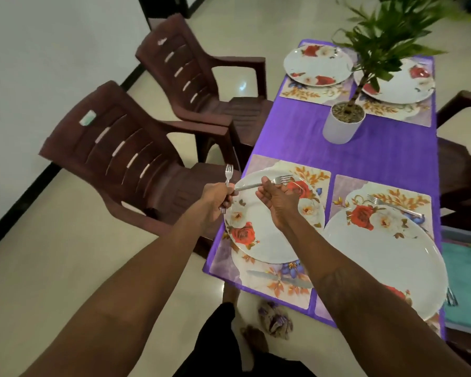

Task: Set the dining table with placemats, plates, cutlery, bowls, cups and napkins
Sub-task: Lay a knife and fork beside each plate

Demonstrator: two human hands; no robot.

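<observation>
Left hand (217, 197): clenched round steel fork (229, 173), upright, tines up.
Right hand (279, 204): pinches second fork (248, 186), level, handle end at the left fingers.
Below: round glossy floral plate (267, 248).
Under plate: rectangular floral placemat (313, 176), purple tablecloth (297, 131).

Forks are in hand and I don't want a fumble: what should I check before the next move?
1. Left hand grips upright fork: ok.
2. Right hand firmly holds second fork: cannot tell.
3. Near-left plate sits on its placemat: ok.
4. Knife lies on that placemat: ok.
5. Near-right placemat already bears a laid fork: ok.
</observation>
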